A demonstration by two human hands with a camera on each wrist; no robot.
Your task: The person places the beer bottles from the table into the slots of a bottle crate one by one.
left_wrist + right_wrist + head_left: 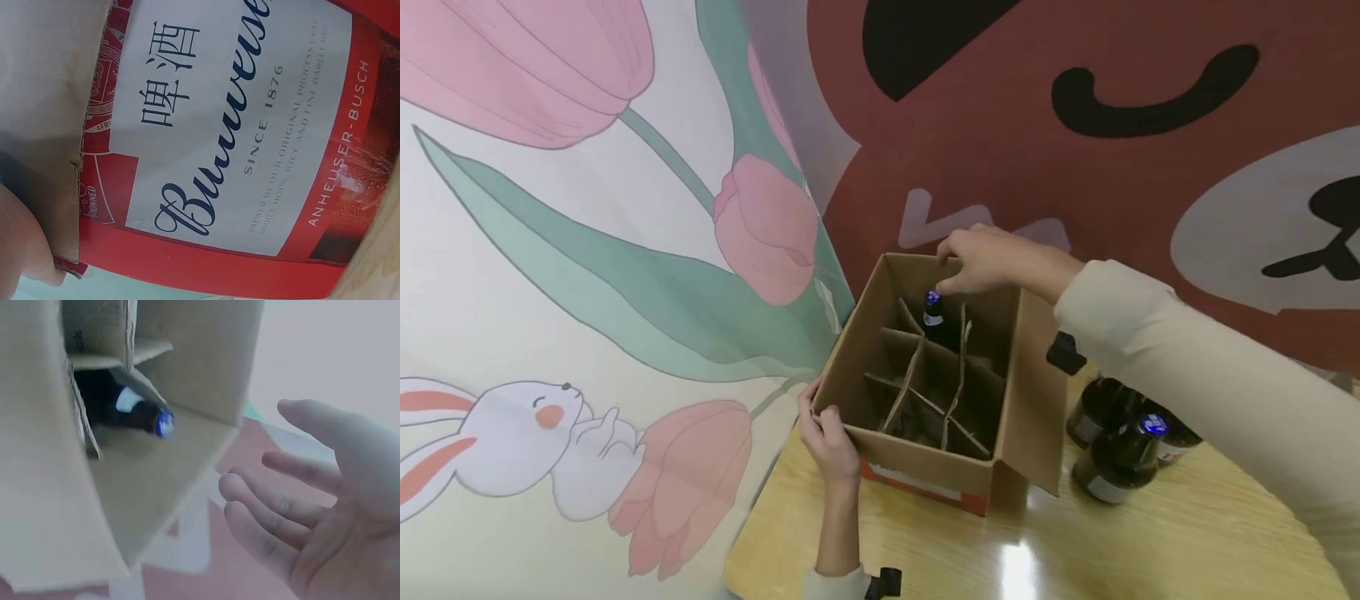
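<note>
A cardboard beer box (925,475) with its top open stands on the table, split by cardboard dividers (917,375). One dark bottle (933,317) with a blue cap stands in a rear compartment; its neck and cap also show in the right wrist view. My left hand (831,442) grips the box's near left corner, thumb over the rim. Above the box's back edge, my right hand (981,260) is held with fingers apart and loosely bent. In the right wrist view that hand (312,506) holds nothing and is clear of the bottle cap (164,424).
Several dark bottles (1116,462) stand on the wooden table (1075,550) right of the box, partly behind my right sleeve. A box flap (1037,400) hangs outward on that side. Printed walls rise close behind and to the left of the box.
</note>
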